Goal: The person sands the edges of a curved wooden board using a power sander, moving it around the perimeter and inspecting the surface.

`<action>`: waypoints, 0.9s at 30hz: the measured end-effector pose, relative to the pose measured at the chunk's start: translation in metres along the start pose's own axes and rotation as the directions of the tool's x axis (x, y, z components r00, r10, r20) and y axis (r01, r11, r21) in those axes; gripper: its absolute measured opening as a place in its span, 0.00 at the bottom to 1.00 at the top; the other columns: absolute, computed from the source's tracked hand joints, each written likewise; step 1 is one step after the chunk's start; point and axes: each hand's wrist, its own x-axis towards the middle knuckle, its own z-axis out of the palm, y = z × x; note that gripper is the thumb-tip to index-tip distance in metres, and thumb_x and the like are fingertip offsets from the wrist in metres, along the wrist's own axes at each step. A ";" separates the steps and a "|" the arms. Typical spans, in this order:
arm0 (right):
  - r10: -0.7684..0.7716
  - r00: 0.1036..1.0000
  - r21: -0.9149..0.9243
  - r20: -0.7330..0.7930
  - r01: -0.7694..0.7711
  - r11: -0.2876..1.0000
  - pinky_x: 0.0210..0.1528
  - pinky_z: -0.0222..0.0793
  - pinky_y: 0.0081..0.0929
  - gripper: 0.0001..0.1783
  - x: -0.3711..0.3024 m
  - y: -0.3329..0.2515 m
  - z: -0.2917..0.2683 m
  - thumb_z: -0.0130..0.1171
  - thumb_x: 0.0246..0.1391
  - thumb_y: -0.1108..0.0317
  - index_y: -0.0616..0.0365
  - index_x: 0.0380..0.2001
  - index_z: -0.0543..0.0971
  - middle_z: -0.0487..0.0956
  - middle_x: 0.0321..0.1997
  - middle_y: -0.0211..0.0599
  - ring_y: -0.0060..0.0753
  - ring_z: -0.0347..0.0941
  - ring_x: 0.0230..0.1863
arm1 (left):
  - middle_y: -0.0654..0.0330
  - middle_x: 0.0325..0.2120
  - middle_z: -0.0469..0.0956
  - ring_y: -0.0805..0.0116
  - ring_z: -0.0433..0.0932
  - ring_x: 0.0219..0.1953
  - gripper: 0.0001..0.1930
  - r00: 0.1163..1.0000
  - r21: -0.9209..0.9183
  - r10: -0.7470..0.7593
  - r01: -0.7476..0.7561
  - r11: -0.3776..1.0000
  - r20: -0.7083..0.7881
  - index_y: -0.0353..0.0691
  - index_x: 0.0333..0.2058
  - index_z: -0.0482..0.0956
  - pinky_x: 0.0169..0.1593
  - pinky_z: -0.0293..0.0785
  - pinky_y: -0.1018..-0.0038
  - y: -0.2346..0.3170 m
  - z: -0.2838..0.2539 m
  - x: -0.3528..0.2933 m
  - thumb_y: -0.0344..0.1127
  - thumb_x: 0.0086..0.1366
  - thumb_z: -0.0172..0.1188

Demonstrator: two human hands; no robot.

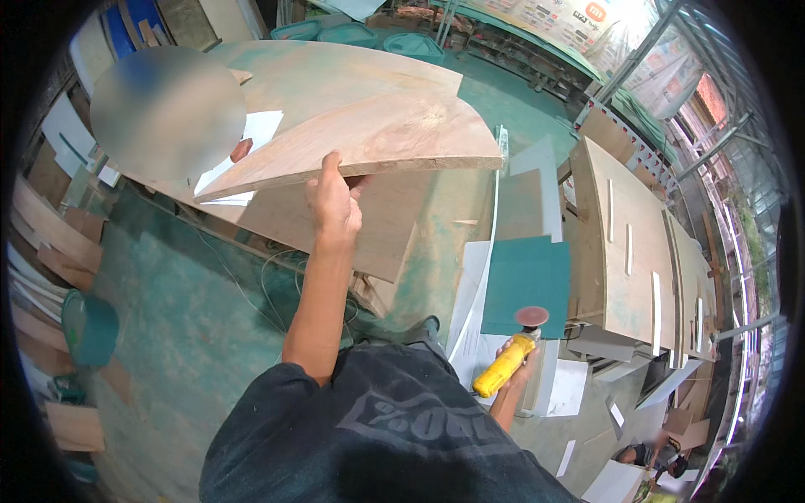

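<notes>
Left hand (334,201) closed on the near edge of a wedge-shaped wooden board (369,147), which lies over the worktable (310,63); right hand (528,366) wrapped around a yellow power tool (503,369), low at the worker's right side. The tool's round disc (532,316) faces up, well apart from the board. The board's long straight edge runs toward the worker, its narrow end at left, its broad end reaching out to the right. Open room lies on the green floor (184,268) left of the worker, though thin cables (270,289) trail beside the table; on the right, a teal sheet (527,285) and stacked panels (633,243) crowd the tool. From here one cannot tell whether the board's far edge touches the table. The left fingers partly vanish beneath it, a blurred oval covers the upper left, and the right forearm is mostly hidden behind the dark shirt (360,427).
</notes>
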 end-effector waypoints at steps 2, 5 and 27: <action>0.062 0.997 -0.007 0.036 -0.062 0.998 0.46 0.82 0.43 0.42 0.005 -0.003 -0.010 0.52 0.69 0.29 0.61 0.61 0.71 0.79 0.48 0.42 0.40 0.80 0.43 | 0.49 0.50 0.79 0.55 0.82 0.51 0.21 1.000 0.001 0.003 -0.003 1.000 -0.009 0.29 0.56 0.73 0.49 0.87 0.56 -0.003 -0.001 0.002 0.38 0.72 0.63; 0.145 0.989 0.047 0.021 -0.146 0.988 0.44 0.82 0.42 0.43 0.015 -0.002 -0.023 0.53 0.67 0.26 0.60 0.58 0.72 0.78 0.45 0.41 0.38 0.79 0.40 | 0.49 0.51 0.78 0.55 0.81 0.51 0.22 1.000 0.018 -0.012 0.012 1.000 -0.014 0.28 0.57 0.72 0.51 0.86 0.55 -0.003 0.004 -0.006 0.38 0.72 0.63; 0.163 0.978 0.125 -0.129 -0.147 0.981 0.37 0.80 0.37 0.41 -0.008 0.028 -0.062 0.57 0.64 0.26 0.61 0.49 0.73 0.77 0.33 0.42 0.40 0.77 0.32 | 0.46 0.61 0.75 0.51 0.77 0.62 0.24 0.967 0.174 -0.254 0.255 0.951 -0.026 0.29 0.64 0.69 0.63 0.77 0.45 -0.076 -0.132 -0.023 0.35 0.76 0.60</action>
